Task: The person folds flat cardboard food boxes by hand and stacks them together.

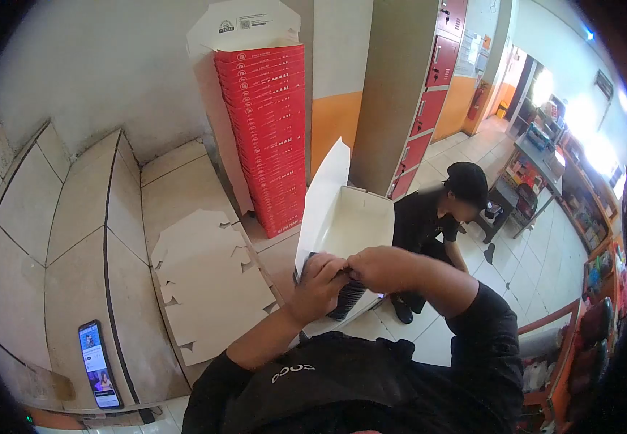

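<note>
An open cardboard box (360, 217) with a white inside stands in front of me, its lid flap (320, 206) raised on the left. It sits on top of a stack of dark-sided boxes (347, 300). My left hand (319, 283) is closed at the box's near left corner. Beside it my right hand (376, 265) is closed on the near edge, knuckles up. The two hands meet there, and the fingertips with the cardboard between them are partly hidden. Flat, unfolded white cardboard blanks (208, 282) lie to the left of the box.
A tall stack of red boxes (270, 137) stands against the wall, with an open white lid on top. A phone (99, 365) with a lit screen rests on the tiled step (75, 289). Red lockers (429, 108) rise behind. A person in black (436, 217) crouches close on the right.
</note>
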Available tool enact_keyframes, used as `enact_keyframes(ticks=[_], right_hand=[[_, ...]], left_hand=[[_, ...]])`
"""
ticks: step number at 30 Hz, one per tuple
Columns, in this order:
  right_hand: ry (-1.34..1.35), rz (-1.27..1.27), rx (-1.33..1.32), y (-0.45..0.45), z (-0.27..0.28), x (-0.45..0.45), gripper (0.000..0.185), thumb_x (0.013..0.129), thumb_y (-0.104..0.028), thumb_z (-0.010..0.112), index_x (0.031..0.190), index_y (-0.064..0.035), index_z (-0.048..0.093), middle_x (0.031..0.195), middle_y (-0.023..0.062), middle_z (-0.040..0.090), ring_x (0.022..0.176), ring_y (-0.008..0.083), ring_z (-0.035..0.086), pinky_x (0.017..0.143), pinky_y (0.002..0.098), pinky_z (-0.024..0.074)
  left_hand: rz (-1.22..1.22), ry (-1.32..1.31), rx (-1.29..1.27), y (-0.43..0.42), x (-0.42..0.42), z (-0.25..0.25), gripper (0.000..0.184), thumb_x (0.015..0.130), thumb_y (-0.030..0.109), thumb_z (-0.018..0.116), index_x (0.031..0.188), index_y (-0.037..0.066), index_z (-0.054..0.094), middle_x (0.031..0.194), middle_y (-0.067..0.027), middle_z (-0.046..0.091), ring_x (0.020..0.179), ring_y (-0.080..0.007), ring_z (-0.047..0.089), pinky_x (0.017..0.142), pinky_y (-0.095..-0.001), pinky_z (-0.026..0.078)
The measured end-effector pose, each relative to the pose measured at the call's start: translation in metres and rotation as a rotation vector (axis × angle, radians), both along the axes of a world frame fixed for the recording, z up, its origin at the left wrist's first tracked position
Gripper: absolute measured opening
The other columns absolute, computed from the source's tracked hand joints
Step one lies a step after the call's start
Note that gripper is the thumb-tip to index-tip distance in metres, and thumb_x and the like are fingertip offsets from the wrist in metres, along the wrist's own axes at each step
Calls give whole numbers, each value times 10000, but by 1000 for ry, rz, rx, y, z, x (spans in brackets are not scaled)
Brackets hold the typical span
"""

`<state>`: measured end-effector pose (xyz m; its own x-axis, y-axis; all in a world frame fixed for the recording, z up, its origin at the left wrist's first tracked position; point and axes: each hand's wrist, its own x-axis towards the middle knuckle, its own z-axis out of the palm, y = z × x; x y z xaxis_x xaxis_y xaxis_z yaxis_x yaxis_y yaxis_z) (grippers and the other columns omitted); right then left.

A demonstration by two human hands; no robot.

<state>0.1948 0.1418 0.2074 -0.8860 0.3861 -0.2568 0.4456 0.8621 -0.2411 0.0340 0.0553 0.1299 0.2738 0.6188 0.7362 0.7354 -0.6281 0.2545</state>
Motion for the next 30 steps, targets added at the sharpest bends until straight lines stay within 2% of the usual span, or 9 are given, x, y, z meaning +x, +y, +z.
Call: enact_keyframes(ticks=[2, 4, 7, 10, 16, 22, 26, 27, 30], right_hand=[[19, 60, -151, 28, 23, -7, 268, 887, -224, 497, 950, 25, 572, 894, 225, 604, 914, 373, 577, 794, 437, 445], [310, -123, -2, 72, 16, -9, 402, 908, -320, 480, 1133, 8, 534, 1094, 206, 574, 1055, 347, 538, 881, 416, 428], [186, -348, 431, 97, -9, -11, 529, 903, -330, 478, 1322, -24, 380, 1337, 169, 425, 1228, 304, 424, 985, 400, 374], [32, -366, 444, 101, -26, -11, 659, 892, -328, 492, 1413, -42, 208, 1459, 129, 258, 1320, 278, 307, 1052, 403, 309], [127, -407, 311, 97, -24, -7, 693, 864, -318, 527, 1398, -8, 212, 1406, 173, 333, 1274, 299, 374, 1024, 402, 345], [153, -445, 184, 101, -27, -9, 687, 855, -293, 539, 1395, -11, 221, 1352, 208, 391, 1245, 328, 400, 1020, 394, 346], [562, -312, 314, 100, -26, 4, 578, 856, -249, 565, 1332, 9, 364, 1342, 200, 414, 1230, 338, 419, 1012, 389, 349], [700, -382, 340, 90, -17, 5, 509, 844, -215, 581, 1286, -14, 427, 1292, 184, 464, 1192, 331, 456, 989, 382, 370], [1010, -530, 249, 48, 15, 15, 324, 834, -168, 601, 1116, -9, 582, 1119, 165, 594, 1045, 310, 571, 896, 365, 436]], left_hand=[[9, 30, 13, 0, 0, 1, 222, 652, 33, 615, 873, 50, 626, 1064, -49, 560, 1079, -250, 508, 1005, -444, 327], [-47, 45, -41, 4, -4, -5, 223, 635, 25, 628, 854, 67, 634, 1085, -23, 577, 1098, -248, 511, 1044, -472, 287], [-90, 56, -29, 2, -3, 0, 177, 678, 26, 578, 844, 18, 638, 1076, -36, 574, 1100, -229, 501, 1035, -454, 294], [-117, 59, -26, 4, -4, -4, 182, 674, 23, 564, 841, 19, 639, 1053, -33, 578, 1088, -216, 505, 1026, -455, 299], [-152, 94, -33, 7, -3, -4, 132, 668, 25, 614, 798, 39, 622, 1031, -39, 605, 1035, -216, 552, 990, -450, 337], [-104, 60, -37, 1, -3, -13, 207, 701, 17, 546, 902, -1, 595, 1109, -102, 559, 1091, -245, 517, 1021, -465, 316], [-105, 42, 109, -41, -16, -20, 323, 730, 66, 683, 1027, 74, 556, 1198, -146, 524, 1108, -294, 537, 990, -504, 368], [-123, 70, 135, -54, -32, -33, 441, 728, 86, 710, 1124, 66, 515, 1215, -147, 515, 1122, -305, 528, 985, -459, 395], [180, -136, -515, -88, -83, -65, 562, 726, 181, 726, 1207, 42, 473, 1278, -164, 478, 1140, -342, 510, 1005, -421, 386]])
